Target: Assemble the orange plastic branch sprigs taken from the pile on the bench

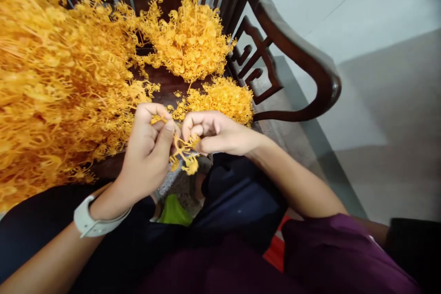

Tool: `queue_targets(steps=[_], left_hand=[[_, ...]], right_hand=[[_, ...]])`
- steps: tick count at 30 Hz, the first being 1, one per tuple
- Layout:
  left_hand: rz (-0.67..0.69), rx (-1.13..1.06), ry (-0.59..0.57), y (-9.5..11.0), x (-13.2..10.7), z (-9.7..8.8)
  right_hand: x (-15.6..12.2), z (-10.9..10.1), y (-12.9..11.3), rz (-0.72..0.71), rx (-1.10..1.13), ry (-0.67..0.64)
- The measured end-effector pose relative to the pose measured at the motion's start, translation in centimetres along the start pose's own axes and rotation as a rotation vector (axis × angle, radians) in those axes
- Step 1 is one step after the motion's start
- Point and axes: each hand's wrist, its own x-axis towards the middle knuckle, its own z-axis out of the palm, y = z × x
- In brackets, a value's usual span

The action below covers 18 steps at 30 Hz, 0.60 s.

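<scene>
My left hand (149,147) and my right hand (212,132) meet over the front edge of a dark wooden chair seat (165,89). Both are closed, pinching a small orange plastic sprig (184,151) that hangs between the fingertips. A white band sits on my left wrist (90,220). A big heap of the same orange sprigs (55,82) lies just left of my left hand. Behind my right hand lies a small flat pile of orange pieces (220,98).
A bushy orange bunch (189,36) stands at the back of the seat. The chair's curved armrest (296,55) runs along the right, with pale floor (379,101) beyond. My dark-clothed lap (220,220) fills the foreground, with something green (174,211) below.
</scene>
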Motion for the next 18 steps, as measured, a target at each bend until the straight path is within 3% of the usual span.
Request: queue_targets(steps=[4, 6, 13, 14, 18], left_hand=[[0.016, 0.108, -0.211, -0.3, -0.2, -1.2], [0.059, 0.201, -0.243, -0.4, -0.4, -1.6], [0.186, 0.2, 0.009, -2.8, 0.9, -1.6], [0.286, 0.178, 0.054, -3.5, 1.2, -1.5], [0.468, 0.204, 0.151, -6.0, 2.0, -1.2]], right_hand=[[-0.7, 0.2, -0.8, -0.03, -0.257, 0.052], [-1.0, 0.4, -0.9, -0.085, -0.404, 0.133], [-0.7, 2.2, 1.3, -0.367, -0.714, 0.377], [-0.5, 2.6, 1.8, -0.394, -0.731, 0.381], [0.2, 3.6, 2.8, -0.301, -0.552, 0.37]])
